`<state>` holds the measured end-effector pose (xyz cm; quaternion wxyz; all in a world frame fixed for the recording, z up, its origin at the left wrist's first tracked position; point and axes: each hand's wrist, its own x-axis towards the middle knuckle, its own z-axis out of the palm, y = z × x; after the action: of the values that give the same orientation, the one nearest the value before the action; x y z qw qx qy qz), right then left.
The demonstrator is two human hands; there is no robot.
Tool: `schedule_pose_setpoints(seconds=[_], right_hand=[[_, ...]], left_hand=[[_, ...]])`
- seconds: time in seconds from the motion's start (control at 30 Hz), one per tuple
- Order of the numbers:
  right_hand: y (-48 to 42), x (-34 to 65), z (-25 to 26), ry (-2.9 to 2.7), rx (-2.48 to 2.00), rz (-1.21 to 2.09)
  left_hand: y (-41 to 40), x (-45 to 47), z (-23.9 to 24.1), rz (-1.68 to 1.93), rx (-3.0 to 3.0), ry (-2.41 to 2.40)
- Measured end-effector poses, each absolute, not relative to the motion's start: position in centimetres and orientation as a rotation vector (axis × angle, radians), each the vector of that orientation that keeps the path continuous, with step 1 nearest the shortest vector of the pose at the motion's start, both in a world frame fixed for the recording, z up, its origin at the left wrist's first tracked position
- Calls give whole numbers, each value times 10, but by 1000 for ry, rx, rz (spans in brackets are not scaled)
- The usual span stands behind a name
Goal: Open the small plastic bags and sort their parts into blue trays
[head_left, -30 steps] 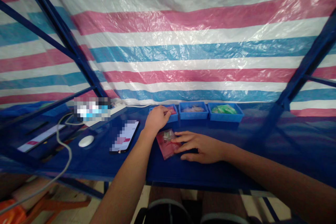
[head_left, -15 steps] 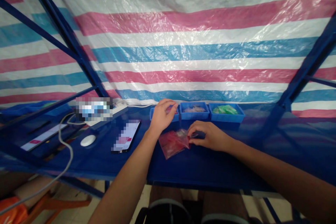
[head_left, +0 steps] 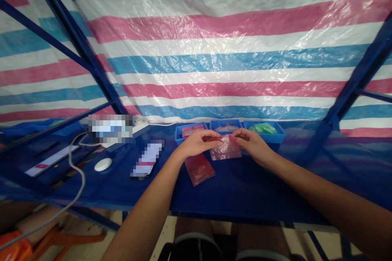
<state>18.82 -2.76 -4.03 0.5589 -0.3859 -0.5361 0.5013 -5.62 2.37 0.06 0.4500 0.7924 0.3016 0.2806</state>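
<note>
The left hand [head_left: 203, 142], its fingers nearly closed, pinched the upper left of a translucent pink plastic bag [head_left: 226, 152]; the right hand [head_left: 252, 144], similarly bent, gripped its upper right. The pink bag was over the glossy blue surface [head_left: 245, 195], just before a blue rectangular plastic tray [head_left: 220, 124] at the far edge. A flat dark-red plastic bag [head_left: 199, 170] lay closer to the front edge.

Open room lay between the left forearm [head_left: 154, 200] and right forearm [head_left: 321, 195], beside the flat red bag [head_left: 200, 171], and on the surface [head_left: 324, 157] beyond the right forearm. Blue trays [head_left: 226, 122] barred the far side; a phone [head_left: 148, 159] obstructed the left.
</note>
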Motion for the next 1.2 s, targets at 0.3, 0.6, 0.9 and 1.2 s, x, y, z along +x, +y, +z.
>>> schedule_pose_setpoints(seconds=[0.3, 0.6, 0.9, 1.2], right_hand=[[-33, 184, -34, -1319, -883, 1198], [-29, 191, -35, -1235, -899, 1093], [-27, 192, -30, -1255, -943, 964], [-22, 197, -39, -1381, -1034, 914]], left_hand=[[27, -49, -4, 830, 1894, 730], [31, -51, -7, 778, 1955, 739], [31, -48, -4, 937, 1767, 684], [30, -41, -12, 884, 1849, 730]])
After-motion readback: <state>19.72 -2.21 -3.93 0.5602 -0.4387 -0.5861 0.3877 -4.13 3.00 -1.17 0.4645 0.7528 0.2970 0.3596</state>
